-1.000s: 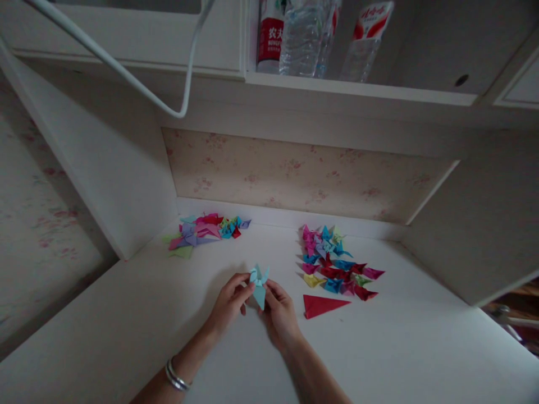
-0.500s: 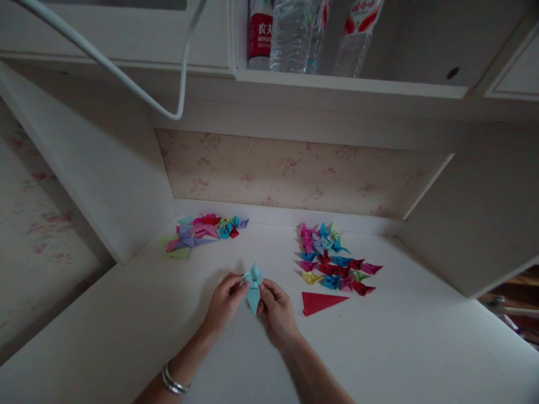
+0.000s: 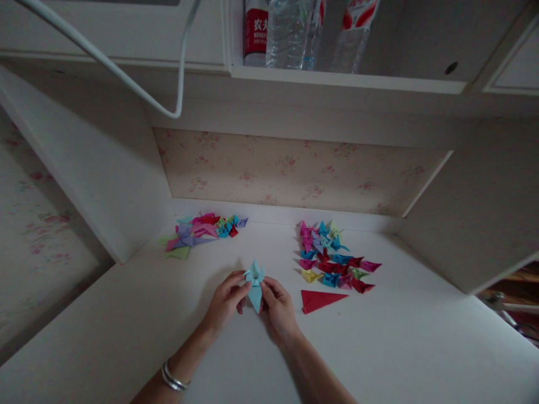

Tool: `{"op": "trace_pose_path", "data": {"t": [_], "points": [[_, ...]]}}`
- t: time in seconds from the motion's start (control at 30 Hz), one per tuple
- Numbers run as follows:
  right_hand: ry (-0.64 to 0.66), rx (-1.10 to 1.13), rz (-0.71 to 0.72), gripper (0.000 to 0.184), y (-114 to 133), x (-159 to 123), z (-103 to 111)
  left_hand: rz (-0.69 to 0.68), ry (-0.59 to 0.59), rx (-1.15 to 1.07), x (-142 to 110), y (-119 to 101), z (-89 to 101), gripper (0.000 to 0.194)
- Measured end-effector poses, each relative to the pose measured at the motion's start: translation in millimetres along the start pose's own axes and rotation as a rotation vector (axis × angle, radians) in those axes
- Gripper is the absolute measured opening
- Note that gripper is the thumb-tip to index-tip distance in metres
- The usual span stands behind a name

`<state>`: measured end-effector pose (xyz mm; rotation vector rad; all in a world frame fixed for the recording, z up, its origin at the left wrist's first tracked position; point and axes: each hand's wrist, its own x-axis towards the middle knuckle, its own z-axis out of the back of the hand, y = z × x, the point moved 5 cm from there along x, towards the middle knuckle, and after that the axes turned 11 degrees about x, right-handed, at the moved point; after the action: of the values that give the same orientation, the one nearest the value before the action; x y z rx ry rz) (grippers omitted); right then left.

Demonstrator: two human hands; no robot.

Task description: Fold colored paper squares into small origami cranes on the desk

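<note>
Between my two hands is a light turquoise origami crane (image 3: pixel 255 294), held a little above the white desk, with one wing pointing down toward me. My left hand (image 3: pixel 227 294) pinches its left side between thumb and fingers. On the other side, my right hand (image 3: pixel 275 303) grips the right edge in the same way. The fingertips behind the paper are partly hidden. Right of my right hand lies a folded red paper triangle (image 3: pixel 322 300). Beyond it sits a group of small folded paper cranes (image 3: pixel 337 266) in many colours.
At the back left is a pile of coloured folded papers (image 3: pixel 193 233). Overhead, a shelf (image 3: pixel 345 79) holds several plastic bottles (image 3: pixel 286 36). A white bent tube (image 3: pixel 138 92) hangs down at the upper left. Side panels (image 3: pixel 471 219) bound the white desk (image 3: pixel 379 348).
The turquoise crane has been turned slightly and its upper points spread differently between my fingers. Both hands keep hold of it. The whole view has shifted a little.
</note>
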<state>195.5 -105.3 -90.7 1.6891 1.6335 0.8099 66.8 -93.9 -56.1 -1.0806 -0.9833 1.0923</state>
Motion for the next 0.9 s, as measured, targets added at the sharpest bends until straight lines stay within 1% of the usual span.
{"op": "trace_pose_path", "data": {"t": [0.1, 0.17, 0.3, 0.37, 0.47, 0.63, 0.77, 0.9], "points": [[0.003, -0.007, -0.016, 0.033, -0.7, -0.3, 0.1, 0.058, 0.04, -0.018, -0.2, 1.3, -0.7, 0.042], [0.007, -0.004, -0.029, 0.032, 0.1, -1.2, -0.4, 0.075, 0.042, -0.026, -0.3, 1.8, -0.2, 0.042], [0.07, 0.088, -0.034, 0.029, 5.2, -3.3, -4.3, 0.053, 0.048, -0.031, -0.8, 0.3, -0.2, 0.04], [0.099, 0.133, -0.037, 0.031, 7.0, -3.8, -5.8, 0.047, 0.06, -0.035, -1.1, 0.1, -0.8, 0.039], [0.13, 0.143, -0.065, 0.035, 6.4, -4.1, -6.8, 0.049, 0.069, -0.039, -1.2, 1.0, -1.0, 0.039], [0.14, 0.147, -0.103, 0.036, 3.7, -3.9, -6.8, 0.077, 0.079, -0.055, -0.7, 4.4, -0.9, 0.04], [0.149, 0.134, -0.117, 0.038, 1.1, -3.8, -6.1, 0.057, 0.09, -0.043, -0.7, 2.9, -1.6, 0.039], [0.136, 0.128, -0.127, 0.039, -0.8, -4.2, -5.1, 0.048, 0.063, -0.007, -1.2, 0.9, -0.6, 0.038]]}}
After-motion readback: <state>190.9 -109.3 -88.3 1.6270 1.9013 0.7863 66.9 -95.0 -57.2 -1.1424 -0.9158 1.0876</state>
